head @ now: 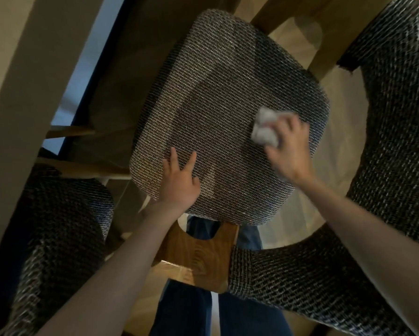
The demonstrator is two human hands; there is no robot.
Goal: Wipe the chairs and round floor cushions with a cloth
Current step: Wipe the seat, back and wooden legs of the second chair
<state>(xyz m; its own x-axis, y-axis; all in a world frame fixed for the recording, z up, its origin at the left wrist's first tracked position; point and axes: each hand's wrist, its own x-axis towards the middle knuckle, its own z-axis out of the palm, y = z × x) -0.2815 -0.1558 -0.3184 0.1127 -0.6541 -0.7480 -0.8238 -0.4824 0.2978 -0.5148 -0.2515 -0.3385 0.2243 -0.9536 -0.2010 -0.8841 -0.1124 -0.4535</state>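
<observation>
A pale wood-toned floor [344,146] shows between the pieces of furniture, lit warmly on the right and dim on the left. Along the left edge runs a broad beige panel [14,93], with a narrow blue strip [82,76] just beside it. A large dark woven upholstered piece [392,117] curves down the right side and sweeps across the bottom right. A second dark woven cushion [58,226] lies in shadow at lower left.

In the middle sits the chair seat [223,105], padded, with rounded corners and covered in a grey-brown tweed weave. Light wooden beams [276,13] cross above it. The chair's wooden backrest [198,258], with a curved cut-out, stands below the seat, nearest the person. Dark blue trousers [184,311] show behind and through it.

The left hand [179,180] rests flat on the near left part of the seat, fingers straight and spread, holding nothing. The right hand [288,151] is blurred over the seat's right side. Its fingers curl tightly round a crumpled white cloth [264,127], which is pressed against the fabric near the seat's right edge.
</observation>
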